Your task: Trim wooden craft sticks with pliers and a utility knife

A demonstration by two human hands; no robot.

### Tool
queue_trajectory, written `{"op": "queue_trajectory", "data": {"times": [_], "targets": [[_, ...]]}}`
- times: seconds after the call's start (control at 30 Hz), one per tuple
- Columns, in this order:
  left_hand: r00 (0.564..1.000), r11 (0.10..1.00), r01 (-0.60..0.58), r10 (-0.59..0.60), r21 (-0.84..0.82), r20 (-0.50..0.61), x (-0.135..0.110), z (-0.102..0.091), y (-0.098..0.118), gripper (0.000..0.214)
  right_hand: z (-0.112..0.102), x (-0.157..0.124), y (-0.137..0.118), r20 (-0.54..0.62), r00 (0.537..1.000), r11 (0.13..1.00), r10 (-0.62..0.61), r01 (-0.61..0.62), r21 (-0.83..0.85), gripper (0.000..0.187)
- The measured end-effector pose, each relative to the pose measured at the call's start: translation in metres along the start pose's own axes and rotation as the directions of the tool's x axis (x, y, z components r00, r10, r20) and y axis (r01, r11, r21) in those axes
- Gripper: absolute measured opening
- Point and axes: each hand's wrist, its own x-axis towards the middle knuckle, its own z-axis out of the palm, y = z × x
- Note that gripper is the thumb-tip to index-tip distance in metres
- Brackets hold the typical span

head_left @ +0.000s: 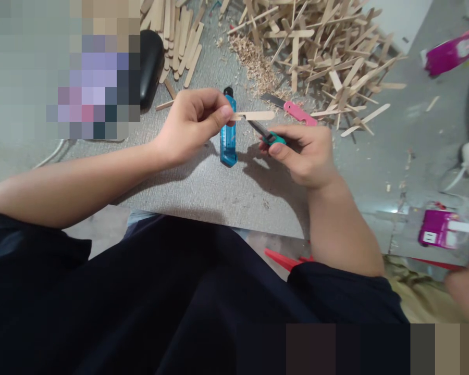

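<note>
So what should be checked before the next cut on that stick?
1. Stick pinched in left hand: ok.
2. Knife gripped in right hand: ok.
3. Blade touching the stick: ok.
4. Left thumb clear of the blade: not ok, it looks close.
5. Blade sharp: cannot tell.
6. Blue cutter on the mat closed: cannot tell.

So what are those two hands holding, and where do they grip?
The left hand pinches a wooden stick by one end; the right hand grips a green cutter by its handle.
</note>
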Motion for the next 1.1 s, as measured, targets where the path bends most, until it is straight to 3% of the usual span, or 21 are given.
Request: {"op": "queue_trajectory", "data": {"times": [0.1,0.37,0.67,0.87,1.1], "targets": [[0.999,0.999,-0.025,0.026,-0.026,0.029,-0.001,-0.001,-0.001,0.033,0.002,-0.001,-0.005,-0.019,0.999,1.000,-0.026,0.027,0.017,0.059],[0.984,0.986,-0.106,0.123,-0.130,0.132,0.003,-0.004,-0.010,0.048,0.004,-0.002,-0.010,0.079,0.997,0.996,0.012,-0.019,0.091,0.063],[0.992,0.994,-0.104,0.107,-0.044,0.064,0.000,-0.002,-0.007,0.046,0.006,-0.002,-0.015,0.079,0.996,0.999,0.031,-0.034,0.031,0.067],[1.000,1.000,0.017,-0.016,-0.026,0.017,-0.008,0.002,-0.004,0.029,0.008,-0.003,-0.010,0.027,0.999,1.000,0.025,-0.026,0.006,0.060],[0.992,0.984,0.098,-0.085,-0.149,0.093,-0.010,0.004,-0.010,0.027,0.011,-0.004,-0.010,0.079,0.995,0.997,0.053,-0.058,0.057,0.059]]}}
